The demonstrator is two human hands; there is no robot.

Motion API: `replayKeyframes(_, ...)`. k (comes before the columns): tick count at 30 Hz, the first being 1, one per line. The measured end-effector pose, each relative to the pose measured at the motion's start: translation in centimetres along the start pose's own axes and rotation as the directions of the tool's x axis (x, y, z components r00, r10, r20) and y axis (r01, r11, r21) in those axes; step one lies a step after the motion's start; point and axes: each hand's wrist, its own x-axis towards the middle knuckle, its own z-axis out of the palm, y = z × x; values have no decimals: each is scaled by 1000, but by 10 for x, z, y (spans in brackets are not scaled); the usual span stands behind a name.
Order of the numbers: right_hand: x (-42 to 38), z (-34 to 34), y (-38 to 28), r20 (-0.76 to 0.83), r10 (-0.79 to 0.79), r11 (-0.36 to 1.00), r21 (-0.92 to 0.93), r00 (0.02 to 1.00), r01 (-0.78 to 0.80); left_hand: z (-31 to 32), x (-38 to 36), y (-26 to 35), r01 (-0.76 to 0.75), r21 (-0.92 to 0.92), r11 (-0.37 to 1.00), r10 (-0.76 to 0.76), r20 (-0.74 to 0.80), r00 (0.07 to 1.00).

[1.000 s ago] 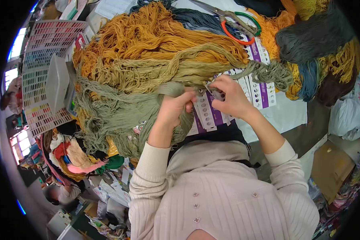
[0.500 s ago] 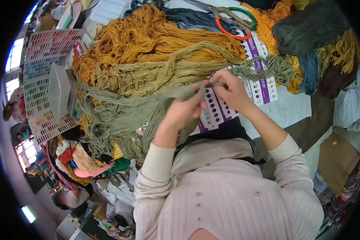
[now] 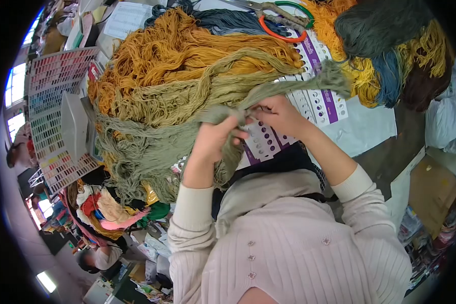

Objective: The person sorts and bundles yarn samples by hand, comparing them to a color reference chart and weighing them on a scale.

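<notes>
My left hand (image 3: 219, 134) is closed round a bunch of grey-green yarn (image 3: 147, 149), which spreads out to its left. Close beside it, my right hand (image 3: 278, 117) is closed in a pinch at the same bunch, with fingertips nearly meeting the left ones; what exactly they pinch is too small to tell. A strand of the grey-green yarn runs from between the hands to the upper right. Purple and white cards with holes (image 3: 262, 142) lie under the hands. Olive yarn (image 3: 162, 101) and orange-brown yarn (image 3: 187, 48) lie beyond.
Scissors with red and green handles (image 3: 283, 31) lie at the top. Dark grey yarn (image 3: 382, 28) and yellow yarn (image 3: 365, 78) are piled at upper right. A colour chart rack (image 3: 61, 116) stands at the left. Two people (image 3: 99, 257) are in the left background.
The hands have come closer together, the right one moving left and down. The strand at the right has lifted and straightened from a loose, curled heap. The view has shifted slightly.
</notes>
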Motion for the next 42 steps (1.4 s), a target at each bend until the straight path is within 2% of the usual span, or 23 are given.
replayKeyframes(3,-1,-8,5,129,180,935,287,975,-210,-39,-22,15,-24,-28,999,18,-194,981)
replayKeyframes(5,-1,-8,2,120,136,975,162,983,-155,-90,-46,21,-92,-243,966,42,-204,978)
replayKeyframes(7,2,-9,-2,83,9,998,-55,997,-4,-136,-78,30,-316,-331,889,218,-301,928)
replayKeyframes(8,3,-10,-6,111,38,993,-113,993,-25,-157,-91,35,-371,-527,765,243,-297,923)
replayKeyframes(10,4,-9,-14,170,97,971,-230,981,-57,-192,-100,38,-453,-593,665,232,-413,881)
replayKeyframes(12,2,-9,-11,171,127,977,-194,977,-93,-189,-96,46,-629,-283,724,239,-752,614)
replayKeyframes(13,3,-9,-10,165,142,977,-181,976,-111,-170,-92,37,-555,-9,832,346,-774,531)
replayKeyframes(15,3,-3,-1,71,-110,964,-234,991,124,-104,-67,23,-499,343,796,588,-632,505)
replayKeyframes(16,4,-2,2,35,-240,933,-268,970,240,-67,-56,13,-513,472,717,695,-432,575)
replayKeyframes(17,6,-3,3,55,-192,960,-197,980,199,-46,-46,1,-443,507,739,633,-299,714)
replayKeyframes(20,3,-8,3,68,-7,1000,9,998,7,1,2,-32,-475,496,727,575,-61,816)
replayKeyframes(23,2,-7,1,-12,168,972,167,986,-164,-3,21,-32,-120,564,817,232,-131,964)
replayKeyframes(26,2,-3,-1,-46,134,987,95,990,-129,-15,13,-16,-45,608,792,157,-131,979)
replayKeyframes(27,4,-3,-5,-39,73,997,-25,997,-73,-8,2,-5,-18,447,894,139,-239,961)
replayKeyframes(28,4,-2,-6,-28,16,989,-146,999,-19,-26,-1,-2,-82,288,954,120,-119,986)
replayKeyframes(30,2,6,-1,-14,-78,922,-382,997,66,-49,-30,9,33,169,985,27,-339,941)
replayKeyframes(31,1,9,0,-19,-81,900,-431,997,65,-66,-44,9,-55,64,996,81,-517,852)
replayKeyframes(32,1,11,1,-19,-89,876,-477,996,69,-119,-62,11,-65,-86,994,24,-414,910)
replayKeyframes(33,0,12,2,-25,-111,883,-462,994,87,-123,-84,26,-176,97,980,201,-474,857)
replayKeyframes(35,0,14,1,-45,-105,887,-457,993,73,-161,-120,43,-185,-99,978,133,-389,912)
replayKeyframes(38,1,17,-1,-32,-106,863,-500,994,76,-167,-118,60,-407,8,913,352,-520,778)
replayKeyframes(39,0,16,-1,-23,-105,849,-523,994,77,-183,-121,67,-524,-41,851,412,-567,713)
replayKeyframes(42,0,16,0,-25,-123,866,-491,992,95,-171,-154,66,-642,-426,637,450,-471,759)
